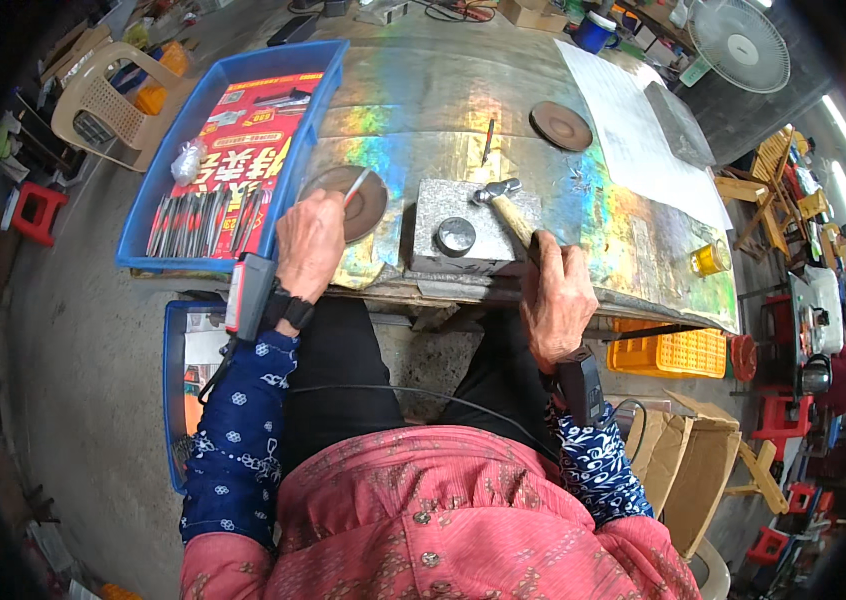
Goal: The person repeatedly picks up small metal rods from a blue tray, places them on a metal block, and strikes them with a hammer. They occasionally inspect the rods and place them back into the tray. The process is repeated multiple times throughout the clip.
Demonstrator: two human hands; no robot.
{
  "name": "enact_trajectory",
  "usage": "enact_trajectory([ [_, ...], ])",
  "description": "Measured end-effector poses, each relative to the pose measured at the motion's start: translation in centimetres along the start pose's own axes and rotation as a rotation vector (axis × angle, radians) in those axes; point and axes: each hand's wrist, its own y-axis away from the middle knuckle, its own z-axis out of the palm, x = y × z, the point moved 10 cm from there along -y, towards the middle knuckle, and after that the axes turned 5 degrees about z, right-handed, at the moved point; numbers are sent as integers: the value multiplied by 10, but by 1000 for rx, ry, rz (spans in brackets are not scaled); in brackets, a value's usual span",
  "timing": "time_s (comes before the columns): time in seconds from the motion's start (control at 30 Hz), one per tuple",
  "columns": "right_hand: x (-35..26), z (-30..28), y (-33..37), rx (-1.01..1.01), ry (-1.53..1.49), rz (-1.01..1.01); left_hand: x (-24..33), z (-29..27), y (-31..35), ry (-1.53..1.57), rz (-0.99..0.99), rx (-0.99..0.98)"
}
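Note:
My left hand (311, 240) is closed in a pinch on a thin pale strip (356, 186), which sticks out over a round brown disc (371, 212) on the table. My right hand (558, 300) grips the wooden handle of a hammer (513, 215). The hammer's metal head is over a square grey metal block (433, 203) at the table's near edge; whether it touches the block I cannot tell. A small dark round piece (455, 237) sits on the block's near left part. Behind the block lies a thin dark rod (488, 142).
At the left, a blue tray (330, 85) holds a red printed sheet (251, 140), a row of slim metal pieces (201, 225) and a plastic-wrapped ball (188, 162). Another brown disc (561, 126), a white sheet (633, 130) and a yellow jar (710, 258) are at the right.

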Motion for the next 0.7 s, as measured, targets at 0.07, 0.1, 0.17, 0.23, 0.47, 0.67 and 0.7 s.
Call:
enact_trajectory([
  [0.07, 2, 6, 2, -24, 12, 33, 0, 10, -1, -44, -7, -43],
  [0.1, 5, 10, 3, -60, 16, 65, 2, 14, -3, -118, 1, -56],
  [0.17, 10, 16, 7, -117, 5, 114, -1, 26, -5, -182, -21, -127],
  [0.23, 5, 14, 8, -87, -14, 77, 0, 26, -5, -168, -14, -103],
  [0.47, 0, 15, 9, -118, -26, 98, 5, -15, 1, -137, 10, 60],
  [0.67, 2, 14, 6, -152, -70, 117, -59, -70, 6, -199, -104, 115],
  [0.7, 3, 14, 6, -151, -70, 118, -73, -78, 6, -260, -108, 132],
])
